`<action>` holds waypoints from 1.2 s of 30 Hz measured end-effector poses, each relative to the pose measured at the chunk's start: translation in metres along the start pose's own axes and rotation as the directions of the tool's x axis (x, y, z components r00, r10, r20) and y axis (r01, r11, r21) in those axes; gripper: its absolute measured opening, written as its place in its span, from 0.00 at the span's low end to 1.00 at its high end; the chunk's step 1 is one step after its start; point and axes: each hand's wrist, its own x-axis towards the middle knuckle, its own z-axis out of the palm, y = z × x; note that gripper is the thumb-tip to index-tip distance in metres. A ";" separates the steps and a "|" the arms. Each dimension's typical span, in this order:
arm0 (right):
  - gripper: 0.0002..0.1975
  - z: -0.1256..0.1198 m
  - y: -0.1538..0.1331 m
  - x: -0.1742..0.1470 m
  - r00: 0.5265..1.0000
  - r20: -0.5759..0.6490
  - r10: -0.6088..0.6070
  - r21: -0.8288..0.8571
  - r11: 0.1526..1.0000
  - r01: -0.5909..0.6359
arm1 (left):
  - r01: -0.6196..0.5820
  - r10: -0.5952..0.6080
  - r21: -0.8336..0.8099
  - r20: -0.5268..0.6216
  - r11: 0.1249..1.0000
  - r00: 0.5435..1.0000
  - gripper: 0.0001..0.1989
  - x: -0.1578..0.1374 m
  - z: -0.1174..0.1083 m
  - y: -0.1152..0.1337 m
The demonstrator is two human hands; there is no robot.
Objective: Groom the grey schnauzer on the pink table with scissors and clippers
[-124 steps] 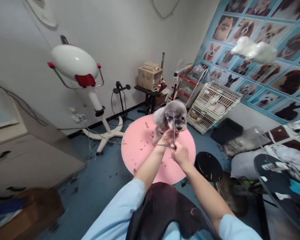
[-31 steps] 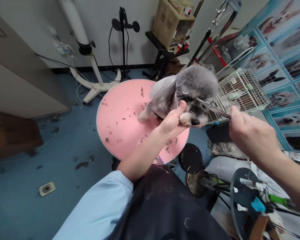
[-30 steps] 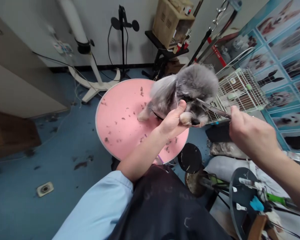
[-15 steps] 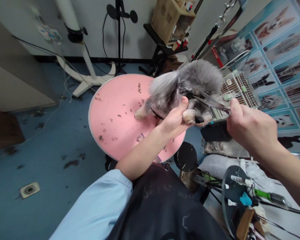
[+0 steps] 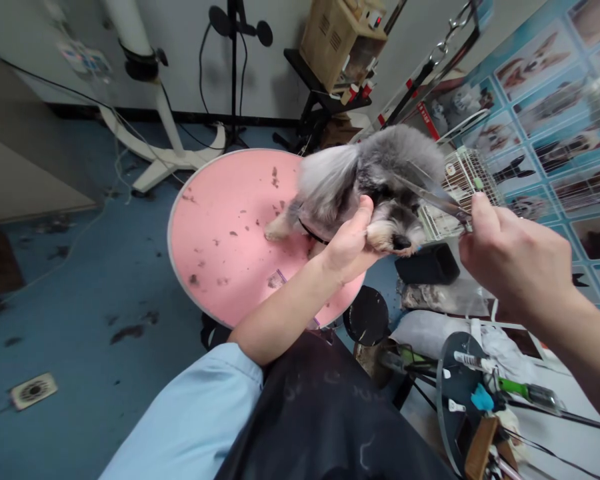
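While my left hand [image 5: 350, 241] cradles the grey dog [image 5: 403, 153] under its muzzle, thumb against its cheek, my right hand [image 5: 523, 250] grips the scissors [image 5: 445, 202]. My left fingers are curled beneath the dog's chin; my right fingers are wrapped round the scissor handles, which my fist mostly hides. The 2 blades stand slightly apart, pointing at the dog's head near 1 eye; whether they touch the fur, I cannot tell. The dog is on the far right part of the round pink tabletop [image 5: 215, 210], 1 pale paw [image 5: 278, 228] planted there, a black band [image 5: 313, 233] across its chest. Loose tufts of hair [image 5: 194, 279] dot the pink surface. A black stool [image 5: 367, 315] stands just beside it, and a wire cage [image 5: 433, 223] sits beyond the dog.
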 end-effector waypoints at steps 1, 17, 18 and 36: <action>0.22 -0.001 0.001 -0.001 1.000 -0.002 0.005 0.016 1.000 -0.005 | 0.020 -0.020 0.007 0.013 1.000 1.000 0.32 -0.001 0.002 0.001; 0.20 -0.001 0.001 -0.013 0.996 -0.063 -0.070 -0.030 0.997 0.068 | 0.075 -0.069 0.101 -0.066 0.992 0.995 0.18 -0.008 0.028 0.012; 0.20 -0.001 0.001 -0.012 0.995 -0.070 -0.074 -0.029 0.997 0.072 | 0.079 -0.072 0.095 -0.071 0.992 0.995 0.18 -0.007 0.027 0.012; 0.22 -0.001 0.000 0.001 0.999 0.028 -0.021 -0.028 0.999 0.021 | 0.067 -0.067 0.093 -0.005 0.993 0.998 0.17 -0.003 0.020 0.007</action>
